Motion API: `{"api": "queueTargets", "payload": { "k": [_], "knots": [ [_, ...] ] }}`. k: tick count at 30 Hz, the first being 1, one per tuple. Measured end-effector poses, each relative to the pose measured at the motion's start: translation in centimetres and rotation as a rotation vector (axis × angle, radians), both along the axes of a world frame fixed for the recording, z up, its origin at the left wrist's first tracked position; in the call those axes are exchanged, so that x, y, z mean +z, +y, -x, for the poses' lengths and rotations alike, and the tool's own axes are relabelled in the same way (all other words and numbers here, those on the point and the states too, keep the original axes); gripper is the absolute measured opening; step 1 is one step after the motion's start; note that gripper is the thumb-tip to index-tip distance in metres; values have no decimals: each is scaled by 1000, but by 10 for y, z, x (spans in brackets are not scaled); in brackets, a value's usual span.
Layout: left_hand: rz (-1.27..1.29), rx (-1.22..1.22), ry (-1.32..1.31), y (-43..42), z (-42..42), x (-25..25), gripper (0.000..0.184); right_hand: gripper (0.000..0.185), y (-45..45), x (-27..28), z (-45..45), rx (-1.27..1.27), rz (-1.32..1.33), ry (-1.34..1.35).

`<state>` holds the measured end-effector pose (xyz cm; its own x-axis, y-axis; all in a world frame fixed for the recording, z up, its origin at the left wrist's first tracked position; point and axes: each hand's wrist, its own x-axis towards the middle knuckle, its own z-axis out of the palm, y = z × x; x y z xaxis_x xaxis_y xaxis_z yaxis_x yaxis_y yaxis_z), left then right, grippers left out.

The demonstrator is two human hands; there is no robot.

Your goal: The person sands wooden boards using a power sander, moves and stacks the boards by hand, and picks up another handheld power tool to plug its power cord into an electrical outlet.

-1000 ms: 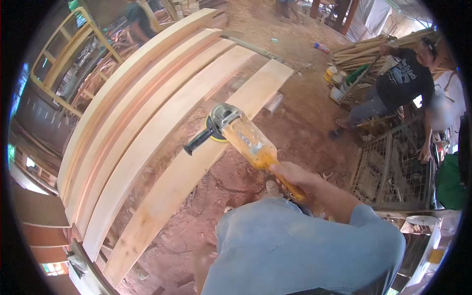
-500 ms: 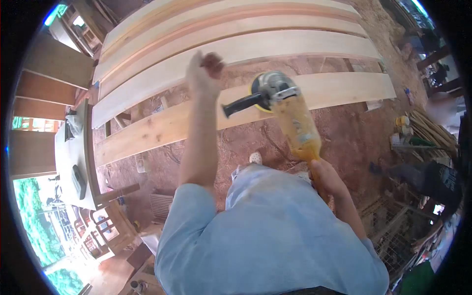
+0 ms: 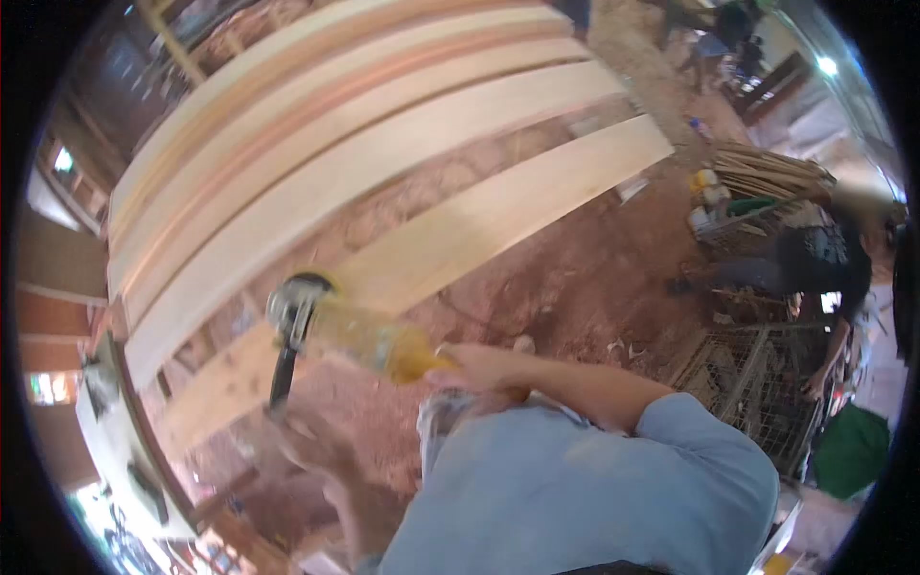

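One grip, your right hand [image 3: 476, 368], is clasping the grinder [image 3: 362, 337]; your left hand [image 3: 318, 445], toward seven o'clock, is blurring, grip unclear. Bracing the side handle [image 3: 283, 377] should be helping.

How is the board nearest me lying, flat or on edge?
Flat: the nearest board shows its broad face upward. The grinder overlaps it in view; blur hides whether they touch.

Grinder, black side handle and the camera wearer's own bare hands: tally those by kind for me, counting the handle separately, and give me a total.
Yellow grinder: 1
Black side handle: 1
Right hand, gripping the grinder, and left hand, blurred near the handle: 2
Total: 4
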<state>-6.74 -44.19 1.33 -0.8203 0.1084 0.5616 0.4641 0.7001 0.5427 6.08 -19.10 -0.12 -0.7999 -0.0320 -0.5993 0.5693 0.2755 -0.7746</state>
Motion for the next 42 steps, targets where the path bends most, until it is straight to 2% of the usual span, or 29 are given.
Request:
{"api": "queueTargets", "payload": {
  "k": [1,2,3,4,5,7,9,11,12,13,14,16,18,19,21,23,25,28,31,34,38,40,42],
  "knots": [
    [-147,-175,-113,17,-36,8,11,66,7,21,4,16,18,-100],
    [-300,-330,-240,33,-72,17,9,66,8,20,-3,0,11,-90],
    [-436,-414,-333,51,-100,34,7,67,10,10,-10,5,79,-28],
    [-440,-432,-325,65,-102,47,7,67,14,5,-14,11,147,34],
    [-799,-529,-281,86,-97,61,7,67,21,7,-15,-3,138,46],
    [-1241,-738,-306,102,-87,109,9,68,23,14,-25,-4,-65,25],
    [-936,-510,-3,98,-54,106,17,68,49,35,-39,-42,45,-28],
    [-502,-191,93,86,-13,79,25,67,67,41,-59,-79,155,-83],
    [-495,-237,-150,85,1,78,27,66,73,40,-71,-117,107,-79],
    [-30,-158,-137,93,1,76,36,64,81,40,-84,-155,58,-75],
    [11,-210,-247,96,12,29,35,64,92,35,-98,-177,62,-69],
    [538,-374,-704,125,5,14,49,60,115,21,-127,-280,66,-148],
    [699,-474,-378,182,-11,8,41,55,141,47,-145,-327,108,-150],
    [702,-491,-364,209,-8,-2,41,50,154,57,-152,-350,146,-153],
    [697,-475,-465,265,-1,-17,29,49,176,55,-172,-410,179,-140],
    [665,-528,-449,315,-1,-5,25,49,193,53,-186,-470,213,-126],
    [628,-579,-449,358,-8,4,22,43,209,53,-200,-571,190,13],
    [796,-554,-458,420,-8,6,19,50,238,39,-222,-644,302,70],
    [688,-642,-356,483,-20,1,23,47,269,19,-240,-731,266,93],
    [761,-720,-389,538,-29,3,29,43,292,25,-248,-819,249,11],
    [664,-833,-297,602,-36,0,33,41,319,27,-254,-910,204,89],
    [896,-843,-317,617,-34,-4,37,44,321,42,-255,-959,202,64],
    [926,-857,-357,617,-34,-1,40,40,317,23,-260,-922,135,74]
  ]
}}
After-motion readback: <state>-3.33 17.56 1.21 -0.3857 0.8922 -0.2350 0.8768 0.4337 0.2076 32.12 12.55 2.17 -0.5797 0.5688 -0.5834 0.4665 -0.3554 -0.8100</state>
